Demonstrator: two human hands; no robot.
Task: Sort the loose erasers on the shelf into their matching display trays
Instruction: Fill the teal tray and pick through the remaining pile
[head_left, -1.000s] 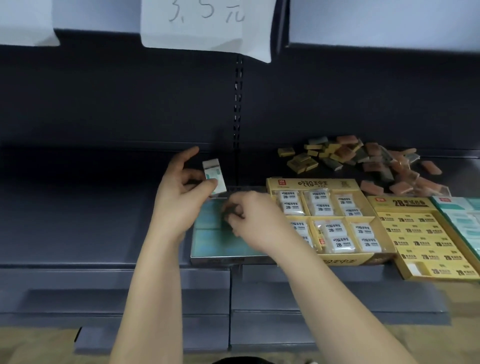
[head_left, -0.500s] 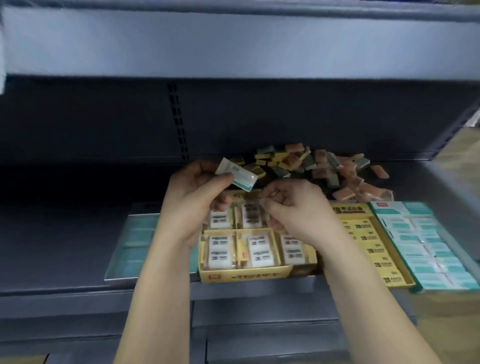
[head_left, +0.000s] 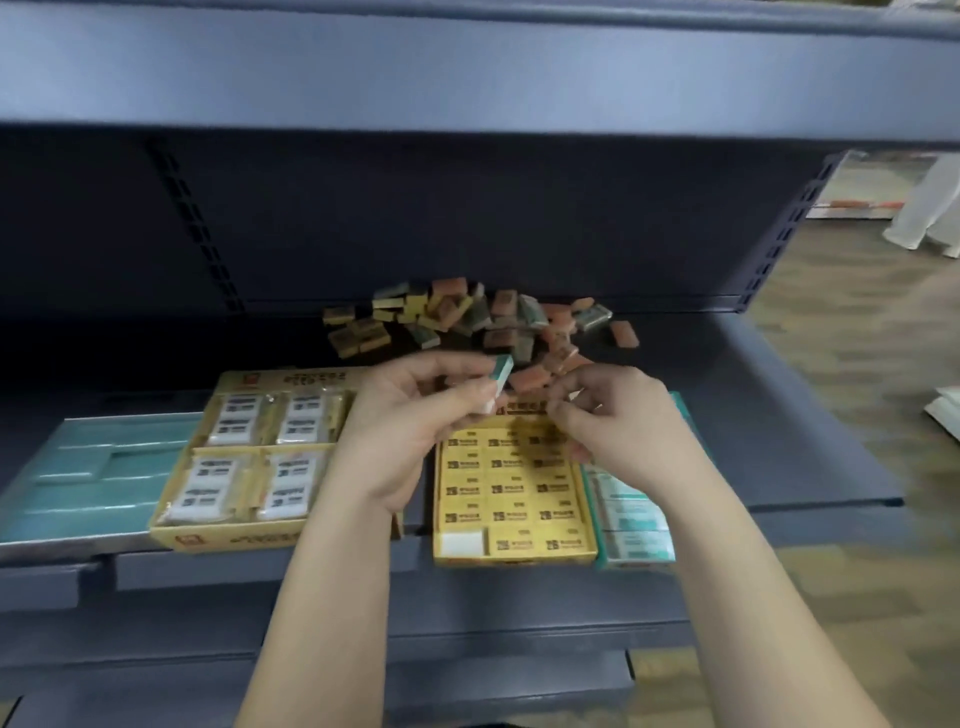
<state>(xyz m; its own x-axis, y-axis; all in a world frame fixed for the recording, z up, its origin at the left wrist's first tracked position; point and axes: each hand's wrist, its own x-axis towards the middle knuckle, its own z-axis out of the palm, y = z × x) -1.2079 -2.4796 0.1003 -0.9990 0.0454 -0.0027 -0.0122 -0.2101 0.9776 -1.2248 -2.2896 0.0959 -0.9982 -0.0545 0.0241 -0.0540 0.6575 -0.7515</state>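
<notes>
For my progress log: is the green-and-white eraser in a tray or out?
Out. The left hand pinches the green-and-white eraser in the air, above the back of the middle yellow tray.

Left hand (head_left: 405, 431): mine, bare, slim fingers, the outlines softened by blur. Left forearm (head_left: 322, 597): bare from the wrist down to the bottom edge of the view, smooth, widening toward the elbow end. Right hand (head_left: 618, 421): mine, bare, knuckles showing plainly, fingertips blurred. Right forearm (head_left: 743, 597): bare along all I can see of it. Nails on both my hands: too blurred to tell.
</notes>
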